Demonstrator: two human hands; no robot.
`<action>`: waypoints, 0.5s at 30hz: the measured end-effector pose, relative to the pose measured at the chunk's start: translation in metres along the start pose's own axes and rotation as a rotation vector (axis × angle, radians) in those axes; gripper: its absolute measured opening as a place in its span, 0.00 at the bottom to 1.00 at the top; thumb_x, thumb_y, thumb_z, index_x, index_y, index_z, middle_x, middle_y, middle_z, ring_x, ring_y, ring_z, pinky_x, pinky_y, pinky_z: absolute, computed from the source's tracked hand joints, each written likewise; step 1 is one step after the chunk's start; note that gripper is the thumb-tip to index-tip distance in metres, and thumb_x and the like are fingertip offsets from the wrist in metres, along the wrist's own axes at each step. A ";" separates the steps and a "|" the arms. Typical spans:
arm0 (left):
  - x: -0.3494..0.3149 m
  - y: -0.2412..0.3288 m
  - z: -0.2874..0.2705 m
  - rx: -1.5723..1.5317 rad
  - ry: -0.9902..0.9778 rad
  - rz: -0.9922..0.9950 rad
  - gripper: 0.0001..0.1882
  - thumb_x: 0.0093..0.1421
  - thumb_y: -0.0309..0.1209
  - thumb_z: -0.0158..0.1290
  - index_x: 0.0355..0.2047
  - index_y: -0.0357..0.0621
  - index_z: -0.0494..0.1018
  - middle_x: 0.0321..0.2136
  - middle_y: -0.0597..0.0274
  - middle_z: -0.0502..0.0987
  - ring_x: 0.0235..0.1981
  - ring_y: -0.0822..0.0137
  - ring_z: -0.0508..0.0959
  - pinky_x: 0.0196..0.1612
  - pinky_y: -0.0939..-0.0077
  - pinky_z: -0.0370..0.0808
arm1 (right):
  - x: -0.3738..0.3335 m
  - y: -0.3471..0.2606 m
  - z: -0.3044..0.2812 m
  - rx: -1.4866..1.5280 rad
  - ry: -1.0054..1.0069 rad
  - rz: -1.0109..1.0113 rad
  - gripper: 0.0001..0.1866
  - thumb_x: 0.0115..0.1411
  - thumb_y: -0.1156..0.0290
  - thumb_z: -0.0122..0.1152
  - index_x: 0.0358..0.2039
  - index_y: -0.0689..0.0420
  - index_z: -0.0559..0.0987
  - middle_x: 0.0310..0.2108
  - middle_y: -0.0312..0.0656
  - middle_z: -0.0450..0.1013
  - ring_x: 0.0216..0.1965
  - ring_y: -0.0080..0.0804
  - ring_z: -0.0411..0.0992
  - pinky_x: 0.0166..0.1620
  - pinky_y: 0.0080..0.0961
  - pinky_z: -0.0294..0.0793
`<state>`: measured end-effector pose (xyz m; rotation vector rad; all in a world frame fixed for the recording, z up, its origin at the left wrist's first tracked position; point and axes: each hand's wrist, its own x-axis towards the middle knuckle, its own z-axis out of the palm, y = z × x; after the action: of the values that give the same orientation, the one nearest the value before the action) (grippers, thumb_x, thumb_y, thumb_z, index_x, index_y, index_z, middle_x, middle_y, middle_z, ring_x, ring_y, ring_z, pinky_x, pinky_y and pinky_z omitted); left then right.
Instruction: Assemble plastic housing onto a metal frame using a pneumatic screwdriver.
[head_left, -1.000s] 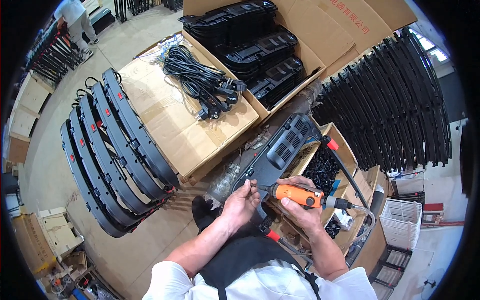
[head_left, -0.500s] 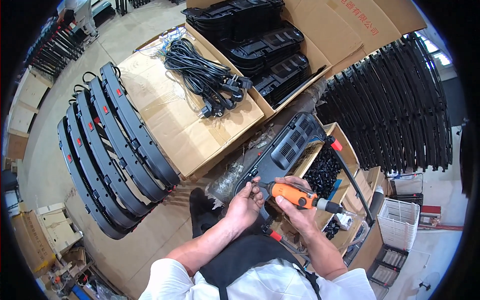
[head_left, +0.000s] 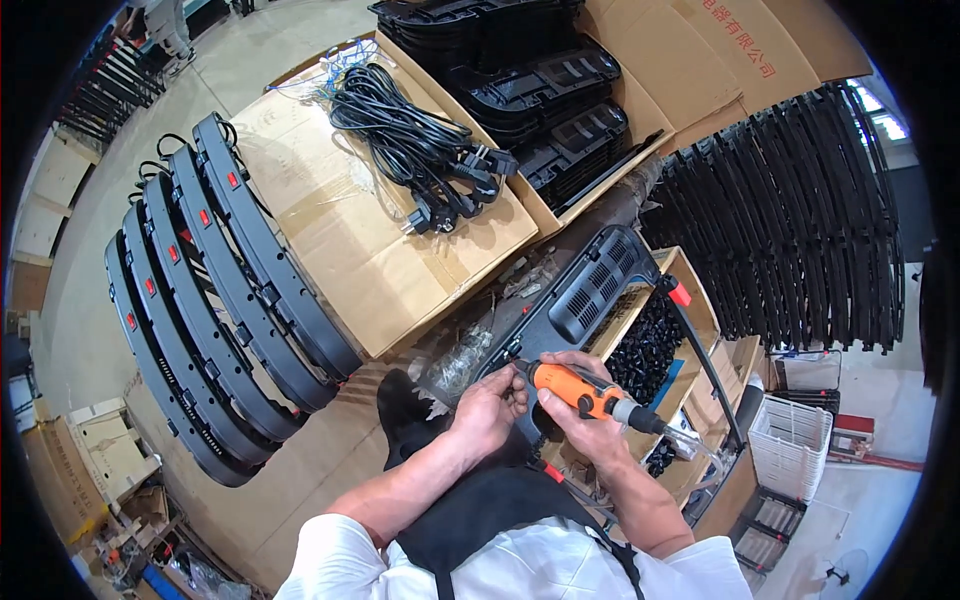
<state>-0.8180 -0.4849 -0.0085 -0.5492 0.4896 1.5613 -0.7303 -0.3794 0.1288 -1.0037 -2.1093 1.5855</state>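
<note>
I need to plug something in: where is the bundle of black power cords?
In the head view, the bundle of black power cords lies upper left of centre on a flat cardboard box, beside the open box of black housings.

The scene was brightly and evenly lit, seemingly from overhead, with soft, short shadows under the curved black panels (head_left: 215, 300). Daylight glared at a window (head_left: 880, 105) on the upper right, washing out detail there. The cardboard box top (head_left: 370, 240) and pale floor (head_left: 90, 300) reflected light mildly. Fisheye distortion bent straight edges toward the rim, which fell into black vignette. Focus stayed sharp centrally; the edges softened, perhaps from lens stretch.
</note>
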 end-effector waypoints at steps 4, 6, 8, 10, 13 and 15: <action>-0.013 -0.003 0.016 0.131 0.034 -0.034 0.13 0.77 0.33 0.41 0.49 0.41 0.74 0.40 0.64 0.79 0.36 0.68 0.77 0.42 0.69 0.77 | 0.004 0.009 0.009 -0.073 -0.034 -0.093 0.17 0.56 0.80 0.71 0.46 0.60 0.79 0.52 0.51 0.78 0.56 0.38 0.76 0.60 0.36 0.76; -0.015 -0.005 0.019 0.146 0.036 -0.040 0.15 0.77 0.32 0.39 0.50 0.39 0.74 0.44 0.60 0.79 0.40 0.66 0.79 0.45 0.66 0.78 | 0.004 0.014 0.010 -0.105 -0.035 -0.128 0.18 0.55 0.79 0.71 0.47 0.60 0.78 0.52 0.51 0.79 0.57 0.38 0.76 0.60 0.36 0.76; -0.021 -0.003 0.031 0.214 0.062 -0.110 0.16 0.77 0.32 0.39 0.53 0.38 0.73 0.48 0.57 0.79 0.44 0.66 0.80 0.48 0.66 0.78 | 0.005 0.016 0.012 -0.113 0.000 -0.140 0.20 0.53 0.75 0.73 0.47 0.58 0.79 0.52 0.49 0.80 0.53 0.37 0.80 0.57 0.31 0.78; -0.014 -0.008 0.027 0.264 0.060 -0.163 0.15 0.76 0.31 0.42 0.55 0.38 0.72 0.51 0.57 0.78 0.48 0.63 0.79 0.54 0.65 0.77 | 0.007 0.011 0.010 -0.121 0.033 -0.132 0.22 0.53 0.74 0.73 0.50 0.58 0.79 0.52 0.48 0.80 0.53 0.37 0.80 0.57 0.31 0.78; -0.014 -0.014 0.044 0.344 0.040 -0.229 0.16 0.75 0.30 0.41 0.57 0.38 0.71 0.52 0.56 0.78 0.50 0.62 0.79 0.56 0.65 0.77 | -0.005 -0.010 -0.009 -0.118 0.022 -0.005 0.28 0.55 0.74 0.72 0.57 0.57 0.76 0.52 0.44 0.79 0.53 0.33 0.79 0.59 0.32 0.76; -0.005 -0.019 0.055 0.306 -0.027 -0.253 0.17 0.77 0.30 0.37 0.55 0.36 0.72 0.51 0.55 0.77 0.49 0.62 0.79 0.54 0.66 0.78 | -0.030 -0.020 -0.031 0.074 0.205 -0.036 0.26 0.55 0.76 0.71 0.55 0.61 0.76 0.53 0.48 0.78 0.57 0.38 0.76 0.63 0.37 0.73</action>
<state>-0.8019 -0.4541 0.0378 -0.3395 0.6016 1.2237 -0.6969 -0.3814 0.1627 -1.0495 -1.9078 1.4641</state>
